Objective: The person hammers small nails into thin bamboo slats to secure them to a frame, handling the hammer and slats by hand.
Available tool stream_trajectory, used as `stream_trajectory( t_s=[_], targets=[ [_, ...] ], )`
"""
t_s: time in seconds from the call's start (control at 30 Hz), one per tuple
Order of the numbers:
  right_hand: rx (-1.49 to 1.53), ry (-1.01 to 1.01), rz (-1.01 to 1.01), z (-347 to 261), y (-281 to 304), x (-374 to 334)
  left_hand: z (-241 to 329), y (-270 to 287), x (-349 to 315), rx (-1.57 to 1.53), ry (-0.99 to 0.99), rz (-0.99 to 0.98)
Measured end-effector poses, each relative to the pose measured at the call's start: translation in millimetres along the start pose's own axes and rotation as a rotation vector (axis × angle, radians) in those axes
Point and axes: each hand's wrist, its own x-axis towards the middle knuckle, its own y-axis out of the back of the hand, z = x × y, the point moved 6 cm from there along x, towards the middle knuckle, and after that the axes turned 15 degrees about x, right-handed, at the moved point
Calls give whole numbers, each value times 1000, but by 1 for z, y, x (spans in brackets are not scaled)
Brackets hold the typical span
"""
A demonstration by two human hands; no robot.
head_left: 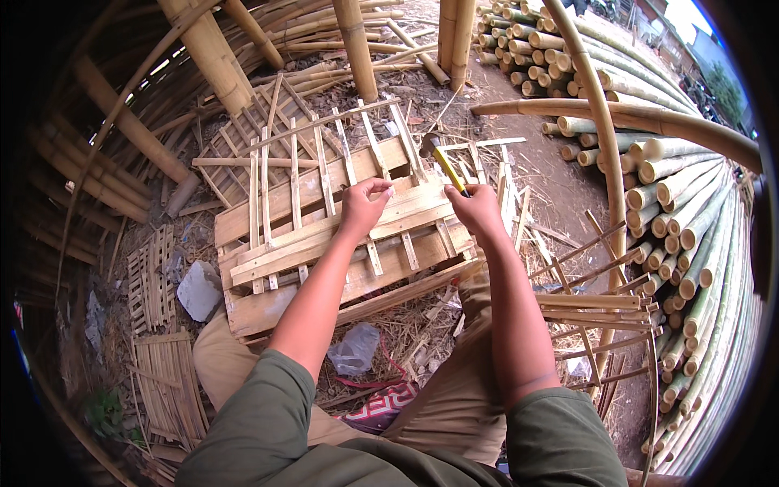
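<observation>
My right hand (pixel 477 213) is wrapped round the yellow and black handle of a hammer (pixel 445 164), its dark head raised and pointing away from me. To its left, my left hand (pixel 365 209) is closed in a pinch just above a bamboo slat frame; whatever sits between the fingertips is too small to make out. The frame has a long pale crosspiece (pixel 312 245) with small dark spots along it, laid over several thin slats (pixel 296 191). Beneath the frame are wide wooden boards (pixel 357 286), forming a low bench between my legs.
A slatted panel (pixel 235 140) lies beyond the bench. Bamboo poles (pixel 690 203) are stacked at the right, near a bundle of sticks (pixel 592 302). A whitish block (pixel 200 290) and clear plastic bag (pixel 355 349) lie nearby. Bamboo posts (pixel 355 49) stand at the back.
</observation>
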Motion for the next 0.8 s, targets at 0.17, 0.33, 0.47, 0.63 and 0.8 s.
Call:
stream_trajectory(
  t_s=[0.17,0.33,0.47,0.63,0.8],
  targets=[
    [25,42,-20,-3,-7,-2,-2,-2,-1,-21,-35,0],
    [26,14,-32,5,-13,-1,9,1,-2,-35,-29,-22],
    [-10,-1,-49,8,-20,1,2,2,-2,-40,-18,-14],
    [-58,-12,-67,18,-24,8,-2,-4,1,-66,-28,-7],
    [-110,-2,-79,22,-33,11,-1,-3,0,-65,-34,-2]
  ],
)
